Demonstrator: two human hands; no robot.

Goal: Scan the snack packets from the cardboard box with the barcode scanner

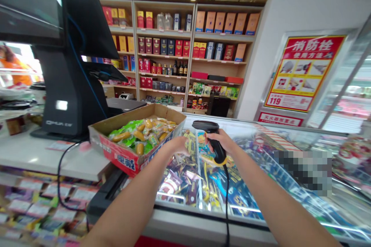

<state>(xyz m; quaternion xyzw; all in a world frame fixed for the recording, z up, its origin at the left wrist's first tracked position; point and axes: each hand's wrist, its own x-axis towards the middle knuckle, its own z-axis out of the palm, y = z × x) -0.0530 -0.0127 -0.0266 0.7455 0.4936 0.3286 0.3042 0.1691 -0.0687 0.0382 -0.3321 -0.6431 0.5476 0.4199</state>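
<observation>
Over a glass-topped freezer (203, 222) at a shop checkout, hands close together yet apart, not touching each other. Left hand (176, 146) closed on a small yellow packet (190, 142), just in front of a cardboard box (121, 158). Right hand (224, 141) clamped around the grip of a black barcode scanner (216, 148), its head tilted up and to the left, above and just beyond the packet. Scanner cable (226, 197) dropping straight down past the freezer's front edge.

Packet held in the air above the freezer lid, between the box and the scanner. Box sitting at the edge of a white desk (34, 158), its red-printed side facing the hands, filled with sausages (139, 139) in green and yellow wrappers. On the desk, a black POS terminal (69, 85), with a black cable (59, 177) looping down over the front edge. Below the desk, a shelf of price-labelled packets (34, 204). Inside the freezer, heaps of bright snack packets (185, 189) under the glass.

Farther back, wooden shelves (164, 42) of boxed liquor and bottles, and a red fire-hydrant poster (304, 73) on a white wall. At far left, beyond the terminal, a person in an orange top (14, 67). Right of the hands, a pixelated patch (303, 171) hiding part of the view.
</observation>
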